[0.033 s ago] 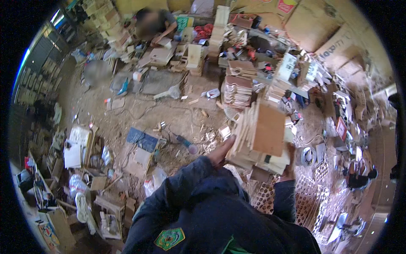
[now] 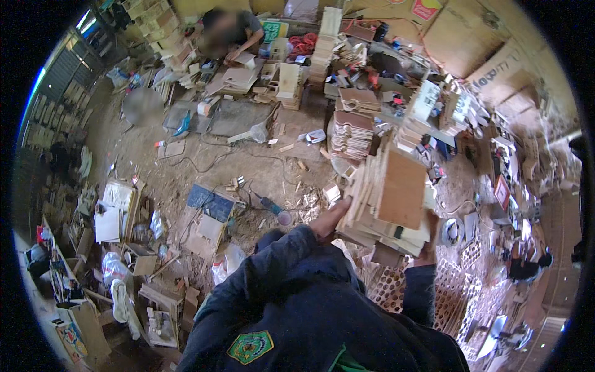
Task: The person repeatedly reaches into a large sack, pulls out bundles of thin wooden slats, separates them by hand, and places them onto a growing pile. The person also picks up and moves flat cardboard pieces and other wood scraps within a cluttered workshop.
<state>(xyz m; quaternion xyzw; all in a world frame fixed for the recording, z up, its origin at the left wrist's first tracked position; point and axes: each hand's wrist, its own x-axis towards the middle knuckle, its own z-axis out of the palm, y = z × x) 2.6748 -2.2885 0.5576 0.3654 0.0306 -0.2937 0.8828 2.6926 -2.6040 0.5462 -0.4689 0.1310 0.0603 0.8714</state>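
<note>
A thick stack of thin plywood boards is held up in front of me, tilted, its brown top face toward the camera. My left hand grips the stack's left lower edge. My right hand supports it from below on the right and is mostly hidden by the boards. Both arms are in dark blue jacket sleeves.
Another person sits at the far end among wood pieces. A pile of cut wooden shapes stands ahead, with a taller stack behind it. A blue board and cables lie on the dirt floor. Perforated wooden panels lie at my right.
</note>
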